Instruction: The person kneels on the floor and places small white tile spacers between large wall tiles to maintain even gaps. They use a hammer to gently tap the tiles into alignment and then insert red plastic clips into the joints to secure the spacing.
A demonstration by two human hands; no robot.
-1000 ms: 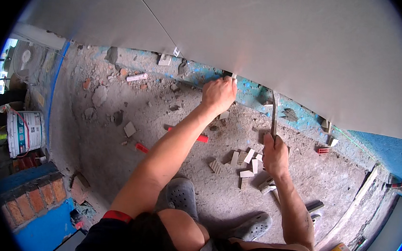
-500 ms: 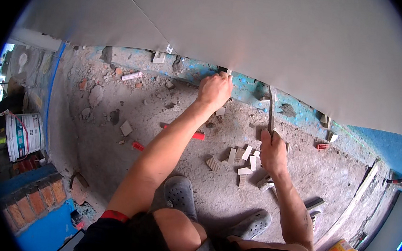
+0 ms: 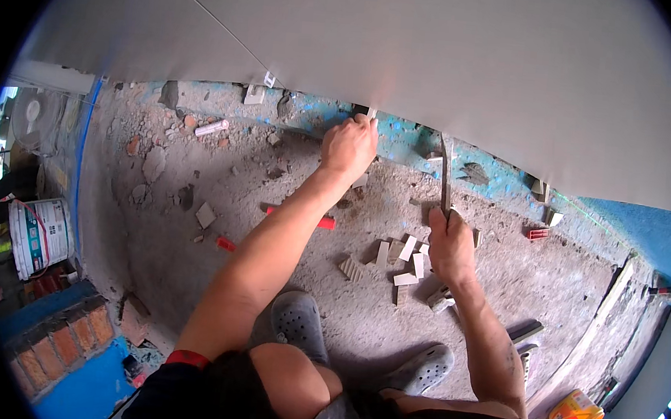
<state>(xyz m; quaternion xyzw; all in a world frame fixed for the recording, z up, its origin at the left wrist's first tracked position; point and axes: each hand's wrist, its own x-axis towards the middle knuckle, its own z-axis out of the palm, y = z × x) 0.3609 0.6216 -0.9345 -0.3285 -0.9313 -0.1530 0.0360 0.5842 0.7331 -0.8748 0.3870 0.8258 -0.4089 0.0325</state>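
- From the head view, I see the left hand [image 3: 348, 149] at the lower edge of the big grey panel [image 3: 412, 42]. Its fingers are curled close together and pinch a small pale piece [image 3: 371, 113], which is right at this edge; how deep it goes under, I cannot tell.
- The right hand [image 3: 451, 246] is wrapped around the near end of a flat metal bar [image 3: 446, 175], with the fingers folded in. The bar's far end is at the panel's edge, to the right of the left hand; whether it touches, I cannot tell.
- Near the right hand, several small tile pieces [image 3: 406, 280] lie loosely grouped on the rough floor [image 3: 338, 273].
- A red strip [image 3: 325, 222] is partly hidden by the left forearm.
- At the far left stands a white bucket [image 3: 39, 237].
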